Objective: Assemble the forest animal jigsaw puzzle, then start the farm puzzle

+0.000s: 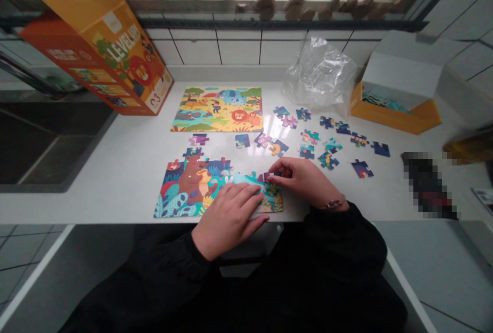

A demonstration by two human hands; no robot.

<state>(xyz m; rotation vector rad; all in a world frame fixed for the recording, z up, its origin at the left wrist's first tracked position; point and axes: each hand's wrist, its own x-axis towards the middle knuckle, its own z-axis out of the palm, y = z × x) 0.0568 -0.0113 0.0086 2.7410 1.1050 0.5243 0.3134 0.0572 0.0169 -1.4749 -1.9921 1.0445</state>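
A partly joined jigsaw puzzle (pixel 192 184) with a brown bear picture lies at the near edge of the white counter (pixel 131 168). My left hand (pixel 229 217) lies flat on its lower right part, fingers stretched out. My right hand (pixel 302 179) pinches a puzzle piece (pixel 271 185) at the puzzle's right end. Several loose pieces (pixel 327 143) are scattered beyond and to the right of my right hand. A finished puzzle (pixel 219 109) with a lion and an elephant lies farther back.
An orange puzzle box (pixel 103 50) leans at the back left. A crumpled clear plastic bag (pixel 319 73) and an open orange-and-white box (pixel 400 91) with pieces stand at the back right. A dark sink (pixel 46 143) is at left. A blurred dark object (pixel 427 184) lies at right.
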